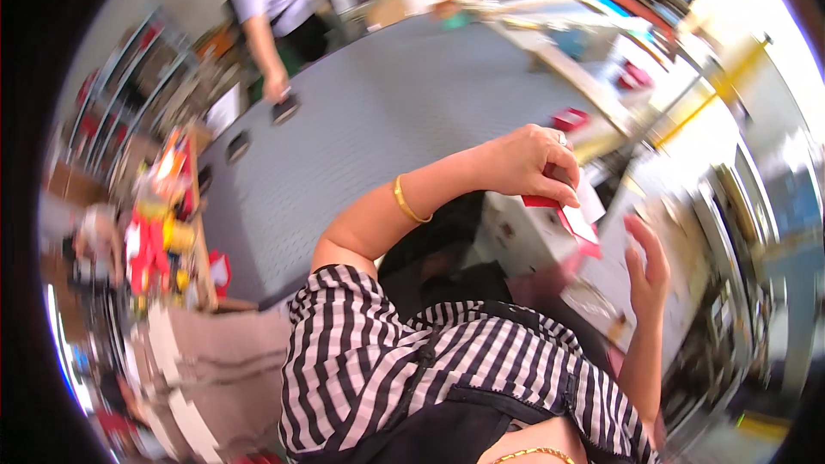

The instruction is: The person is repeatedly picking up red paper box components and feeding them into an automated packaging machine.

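My left hand (537, 163) is closed, its fingers pinching a red and white piece (574, 222) that looks like folded card or a small box. Part of that piece is hidden behind the fingers. To its right, my right hand (649, 271) is raised with fingers apart and nothing in it. Just below the held piece stands a white box (520, 236) with dark marks on its side. Beyond my left hand, a small red box (570, 119) lies at the edge of the grey table.
A wide grey conveyor-like table (361, 120) stretches out to the left and ahead. Across it, a person (279, 9) reaches toward a dark object (284, 108); another dark object (238, 146) lies nearby. Metal rails and a yellow bar (713, 94) stand at right. Stacked cartons (215, 344) are at left.
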Demonstrator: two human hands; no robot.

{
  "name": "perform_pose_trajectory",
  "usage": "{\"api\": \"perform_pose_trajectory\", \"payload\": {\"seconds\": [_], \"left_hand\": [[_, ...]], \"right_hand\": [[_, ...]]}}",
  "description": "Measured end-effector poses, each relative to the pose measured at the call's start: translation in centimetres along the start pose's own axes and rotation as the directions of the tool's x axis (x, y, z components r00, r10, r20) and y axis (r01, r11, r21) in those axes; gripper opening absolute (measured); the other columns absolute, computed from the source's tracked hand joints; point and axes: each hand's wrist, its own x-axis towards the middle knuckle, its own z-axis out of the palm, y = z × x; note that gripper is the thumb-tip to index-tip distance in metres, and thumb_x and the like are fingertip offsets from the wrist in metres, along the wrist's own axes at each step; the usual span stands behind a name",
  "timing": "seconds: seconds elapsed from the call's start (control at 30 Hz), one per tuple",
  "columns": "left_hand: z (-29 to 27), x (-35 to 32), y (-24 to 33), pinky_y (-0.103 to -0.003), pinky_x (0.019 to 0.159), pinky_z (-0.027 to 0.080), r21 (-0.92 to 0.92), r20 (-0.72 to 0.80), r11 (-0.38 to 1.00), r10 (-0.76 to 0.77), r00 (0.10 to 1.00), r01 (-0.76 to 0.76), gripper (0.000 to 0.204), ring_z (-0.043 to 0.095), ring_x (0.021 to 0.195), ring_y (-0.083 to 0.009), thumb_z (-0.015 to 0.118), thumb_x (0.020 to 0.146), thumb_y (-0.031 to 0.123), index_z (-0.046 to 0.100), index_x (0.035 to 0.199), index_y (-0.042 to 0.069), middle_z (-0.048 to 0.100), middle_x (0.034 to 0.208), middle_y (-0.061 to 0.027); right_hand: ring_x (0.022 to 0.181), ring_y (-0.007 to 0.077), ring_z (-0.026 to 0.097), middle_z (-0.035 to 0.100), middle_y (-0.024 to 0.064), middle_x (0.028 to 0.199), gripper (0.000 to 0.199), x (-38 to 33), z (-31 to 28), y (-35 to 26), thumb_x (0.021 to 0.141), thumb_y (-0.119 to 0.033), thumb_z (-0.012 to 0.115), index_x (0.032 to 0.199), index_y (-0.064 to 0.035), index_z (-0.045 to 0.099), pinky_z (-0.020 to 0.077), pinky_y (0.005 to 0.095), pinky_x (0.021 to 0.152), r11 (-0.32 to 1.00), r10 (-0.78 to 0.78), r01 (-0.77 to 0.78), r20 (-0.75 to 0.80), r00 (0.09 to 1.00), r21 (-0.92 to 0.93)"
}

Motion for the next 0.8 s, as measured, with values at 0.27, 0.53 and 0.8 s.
{"api": "perform_pose_trajectory", "payload": {"seconds": [0.27,0.53,0.8], "left_hand": [[8.2,11.6,11.6,-0.033,0.075,0.049,-0.161,0.253,0.909,0.414,0.874,-0.384,0.016,0.062,0.08,-0.0209,0.081,0.074,0.014,0.071,0.083,0.006,0.066,0.081,-0.0059],[12.9,16.8,15.5,-0.043,0.099,0.038,-0.155,0.597,0.94,0.335,0.729,-0.305,0.026,0.051,0.114,-0.0274,0.085,0.07,0.022,0.07,0.089,0.011,0.06,0.117,-0.0112],[22.2,27.6,11.5,-0.043,0.109,0.034,-0.204,0.387,0.945,0.319,0.865,-0.256,0.063,0.042,0.126,-0.0298,0.088,0.064,0.021,0.059,0.119,0.01,0.052,0.124,-0.0111]], "right_hand": [[0.122,0.0297,0.05,0.056,0.0152,0.131,0.049,-9.9,-8.4,-3.0,0.084,-0.02,0.072,0.128,-0.0053,0.057,0.0373,0.0392,0.105,0.987,0.006,-0.02,-0.09,0.996,-0.159],[0.127,0.0299,0.045,0.051,0.0149,0.135,0.079,-16.2,-15.2,-3.0,0.075,-0.035,0.08,0.139,-0.0062,0.046,0.0347,0.0401,0.108,0.974,0.223,-0.21,-0.216,0.95,0.08],[0.12,0.0334,0.047,0.055,0.0156,0.128,0.081,-12.1,-29.4,2.2,0.072,-0.029,0.08,0.139,-0.0037,0.044,0.0355,0.0412,0.106,0.924,-0.031,-0.093,-0.316,0.948,-0.371]]}}
